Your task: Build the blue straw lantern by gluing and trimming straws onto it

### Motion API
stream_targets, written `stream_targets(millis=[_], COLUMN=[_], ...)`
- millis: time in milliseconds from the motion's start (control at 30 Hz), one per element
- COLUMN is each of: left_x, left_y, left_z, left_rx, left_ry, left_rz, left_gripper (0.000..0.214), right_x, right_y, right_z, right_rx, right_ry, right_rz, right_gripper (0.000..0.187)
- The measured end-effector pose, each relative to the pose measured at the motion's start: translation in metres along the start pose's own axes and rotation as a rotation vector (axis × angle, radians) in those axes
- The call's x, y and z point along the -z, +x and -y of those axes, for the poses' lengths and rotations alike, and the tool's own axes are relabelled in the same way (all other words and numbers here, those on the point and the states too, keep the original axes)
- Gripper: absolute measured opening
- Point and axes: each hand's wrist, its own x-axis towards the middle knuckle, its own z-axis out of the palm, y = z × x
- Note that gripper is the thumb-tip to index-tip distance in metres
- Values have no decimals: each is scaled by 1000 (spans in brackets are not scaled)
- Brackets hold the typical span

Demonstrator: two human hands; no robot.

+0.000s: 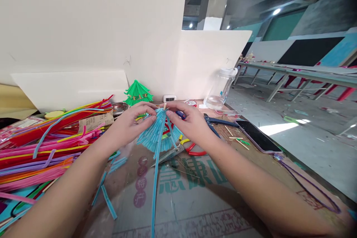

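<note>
A cone-shaped blue pipe-cleaner tree [147, 134] is held up between my two hands, with a thin wooden stick showing at its tip. My left hand [141, 119] pinches its upper left side with thumb and fingers. On the other side my right hand [188, 119] grips close to the tip, its fingertips partly hidden. One long blue pipe cleaner [155, 189] hangs from the top down towards me. Behind the tree lie scissors [171, 153] and red-handled pliers [192, 150]. Cut blue pieces [108, 201] lie to the lower left.
Bundles of coloured pipe cleaners [50, 152] cover the left side. A green pipe-cleaner tree [137, 93], small digital clock [169, 98] and water bottle [221, 89] stand by the white boards [92, 29]. A phone [259, 135] and short sticks [237, 138] lie right.
</note>
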Motion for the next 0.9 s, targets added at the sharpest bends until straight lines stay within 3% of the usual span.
stream_targets(millis=[267,567,900], left_x=[-4,-8,-8], left_y=[-1,1,1], left_z=[-2,1,6], left_rx=[2,26,17], left_ry=[-6,-13,-27], left_rz=[-27,-76,-81], left_gripper=[18,20,22], right_x=[-1,1,-3], right_y=[1,2,1], right_z=[2,-2,-3], right_rx=[-57,-5,-80], right_ry=[9,-48,-40], right_rz=[-11,-33,-23], right_gripper=[21,23,27])
